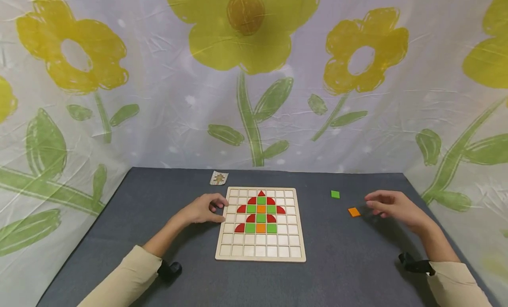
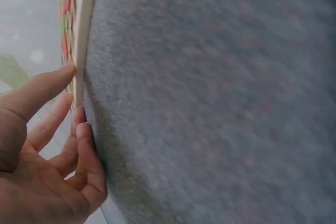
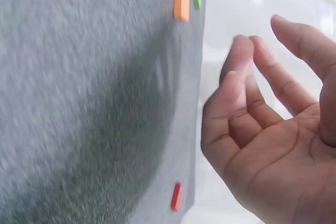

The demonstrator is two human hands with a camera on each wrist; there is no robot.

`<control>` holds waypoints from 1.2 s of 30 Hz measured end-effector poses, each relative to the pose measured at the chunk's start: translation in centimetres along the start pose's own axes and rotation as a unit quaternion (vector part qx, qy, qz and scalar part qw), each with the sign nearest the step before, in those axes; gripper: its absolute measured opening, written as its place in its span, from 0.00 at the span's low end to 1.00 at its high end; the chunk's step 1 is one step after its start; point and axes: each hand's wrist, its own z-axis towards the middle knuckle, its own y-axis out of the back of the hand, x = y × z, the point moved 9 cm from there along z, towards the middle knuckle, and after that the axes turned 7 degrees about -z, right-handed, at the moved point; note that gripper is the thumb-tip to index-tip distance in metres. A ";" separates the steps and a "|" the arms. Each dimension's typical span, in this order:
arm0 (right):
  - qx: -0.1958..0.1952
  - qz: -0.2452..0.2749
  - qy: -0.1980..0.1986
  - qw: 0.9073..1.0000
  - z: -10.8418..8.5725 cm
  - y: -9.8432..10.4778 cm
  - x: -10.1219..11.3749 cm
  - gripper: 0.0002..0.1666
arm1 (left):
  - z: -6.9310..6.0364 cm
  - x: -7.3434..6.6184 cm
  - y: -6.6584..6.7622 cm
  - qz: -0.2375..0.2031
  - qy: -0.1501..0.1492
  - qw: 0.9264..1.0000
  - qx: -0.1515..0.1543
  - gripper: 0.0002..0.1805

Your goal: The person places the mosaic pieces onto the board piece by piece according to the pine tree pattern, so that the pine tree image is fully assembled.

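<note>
A square wooden grid board [image 1: 260, 239] lies on the table, with red, green and orange pieces set in its cells in a tree-like pattern. At its left edge my left hand [image 1: 204, 208] rests, thumb and fingertips touching the rim, as the left wrist view also shows. My right hand [image 1: 398, 208] hovers over the table's right side, fingers loosely bent and holding nothing. Just left of it lies an orange square tile [image 1: 354, 212], with a green square tile [image 1: 335, 194] farther back. A red piece [image 3: 176, 196] shows in the right wrist view; my hand hides it from the head view.
A small patterned card [image 1: 218, 178] lies behind the board's upper left corner. The dark grey tabletop [image 1: 317, 271] ends at a cloth backdrop [image 1: 174, 99] printed with yellow flowers, which rises at the back and both sides.
</note>
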 end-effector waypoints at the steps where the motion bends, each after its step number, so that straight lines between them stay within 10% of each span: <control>1: 0.001 0.001 -0.001 1.000 0.0 0.2 -0.3 0.25 | 0.0 -0.1 -0.1 -0.005 0.003 1.000 0.006 0.23; 36: 0.010 -0.010 0.018 1.000 2.6 -1.0 -1.9 0.26 | 0.6 0.0 -0.2 -0.040 0.044 0.997 0.044 0.26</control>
